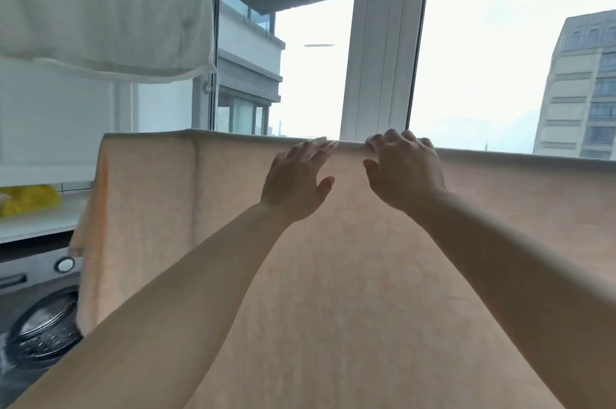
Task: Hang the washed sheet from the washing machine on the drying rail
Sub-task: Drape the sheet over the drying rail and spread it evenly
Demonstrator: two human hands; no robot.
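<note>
Sheet (pixel 366 275), peach and softly textured, fills the near lower part of the view, falling toward the person from a fold line higher up and farther off. Both forearms reach forward and up across its hanging face. That fold runs left to right across the scene, so the cloth's long axis lies crosswise to the reach, and the drying rail itself is hidden under the draped top edge; I judge it to lie directly beneath that ridge. Left hand (pixel 296 182) rests flat, its fingers straight and slightly fanned, the fingertips (pixel 320 143) touching the ridge. Right hand (pixel 405 172), just beside it, has its fingers bent over the fold; whether they clasp the cloth or only press on it cannot be told. The two hands meet the ridge near its middle, so any smoothing would probably run outward, the left hand toward the hanging corner at the left. Lower left stands the washing machine (pixel 40 315), its drum door visible. Beyond the fold are a white window frame (pixel 383 42) and pale buildings outside, with another white cloth (pixel 100 8) hanging overhead at upper left.
</note>
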